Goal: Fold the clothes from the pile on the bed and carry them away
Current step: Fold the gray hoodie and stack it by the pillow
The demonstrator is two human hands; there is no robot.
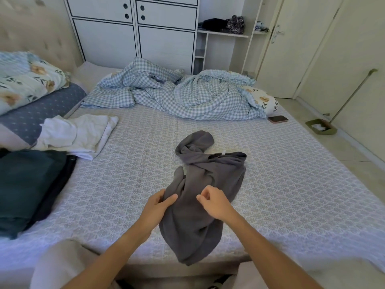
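A crumpled dark grey garment (200, 180) lies on the patterned bed sheet (281, 184), its near end hanging over the front edge of the bed. My left hand (158, 207) pinches a fold of the garment at its left side between thumb and fingers. My right hand (212, 202) is over the middle of the garment with its fingers curled, pinching the fabric. At the left lie a folded white garment (81, 134) and a stack of folded dark teal and black clothes (31, 186).
A rumpled blue checked duvet (183, 94) fills the far side of the bed, with a phone (277, 119) next to it at the right edge. Pillows (31, 86) are stacked far left. A white wardrobe (135, 28) stands behind; a dustpan (320, 127) sits on the floor at right.
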